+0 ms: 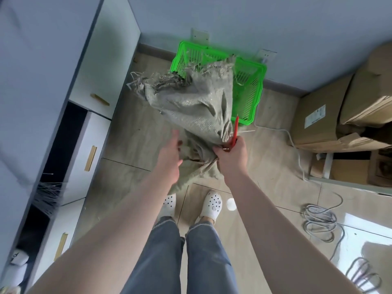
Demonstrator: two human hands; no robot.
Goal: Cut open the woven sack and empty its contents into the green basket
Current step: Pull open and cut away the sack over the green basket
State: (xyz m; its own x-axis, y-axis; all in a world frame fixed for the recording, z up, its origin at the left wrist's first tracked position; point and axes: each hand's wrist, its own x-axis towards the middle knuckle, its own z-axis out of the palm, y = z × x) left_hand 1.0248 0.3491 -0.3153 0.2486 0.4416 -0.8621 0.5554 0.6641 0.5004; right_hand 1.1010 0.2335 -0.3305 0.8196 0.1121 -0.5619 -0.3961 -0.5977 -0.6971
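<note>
**Sack held up over the green basket**

The woven sack [197, 107] hung in the air at the centre of the view, its frayed open end reaching toward twelve o'clock and overlapping the near rim of the green basket [252, 85]. The basket stood tilted on the floor against the wall, at about twelve to one o'clock from the person's feet. The right hand [232, 155] was clenched around a bunched fold of the sack's lower part and, in the same grip, held a red-handled cutter [235, 130] whose tip pointed up toward twelve o'clock. The left hand [170, 158] was released, fingers fairly straight, lying against the sack's cloth at nine o'clock of the right hand. Whether anything was falling from the sack could not be told. Cardboard boxes [331, 107] stood at three o'clock, white drawers [89, 149] ran along nine o'clock, and coiled cable [320, 221] lay at four o'clock.
</note>
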